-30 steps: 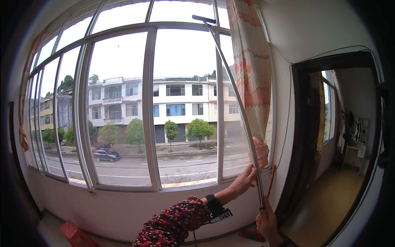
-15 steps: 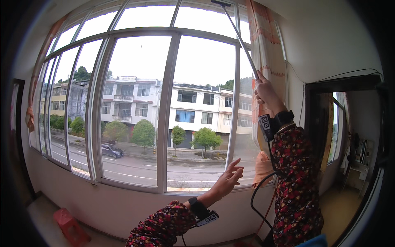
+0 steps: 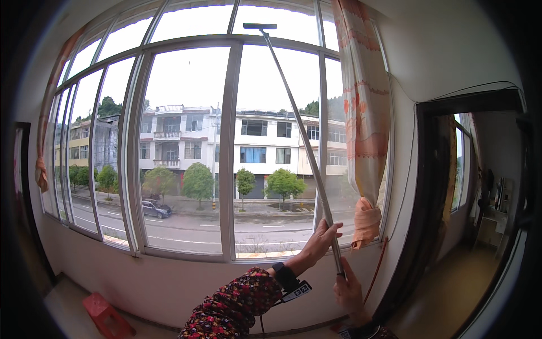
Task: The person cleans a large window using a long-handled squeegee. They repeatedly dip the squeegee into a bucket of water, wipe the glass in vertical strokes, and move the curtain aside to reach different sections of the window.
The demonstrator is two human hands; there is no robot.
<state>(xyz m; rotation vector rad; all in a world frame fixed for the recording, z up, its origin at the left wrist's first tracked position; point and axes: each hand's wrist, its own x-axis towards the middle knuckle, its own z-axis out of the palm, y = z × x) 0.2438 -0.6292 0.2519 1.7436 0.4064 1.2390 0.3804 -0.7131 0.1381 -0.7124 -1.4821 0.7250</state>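
A long-handled window squeegee [image 3: 303, 133] slants up across the window, its dark flat head [image 3: 259, 26] against the upper pane, just above the horizontal frame bar. My left hand [image 3: 317, 244] closes round the lower part of the silver pole. Below it, near the pole's bottom end, my right hand [image 3: 348, 289] grips with the index finger lying along the shaft. Both wrists carry dark bands with small printed tags, and the left sleeve [image 3: 234, 302] is dark with red flowers.
A tied curtain [image 3: 366, 141] hangs right of the large window [image 3: 232, 141]. Farther right is a dark-framed doorway [image 3: 420, 169] to another room. A red plastic stool [image 3: 104, 313] stands on the floor at lower left. Outside are a road, trees and buildings.
The squeegee head has moved left and down from the top of the window. My right hand has dropped from beside the curtain, and my left, free before, now holds the pole.
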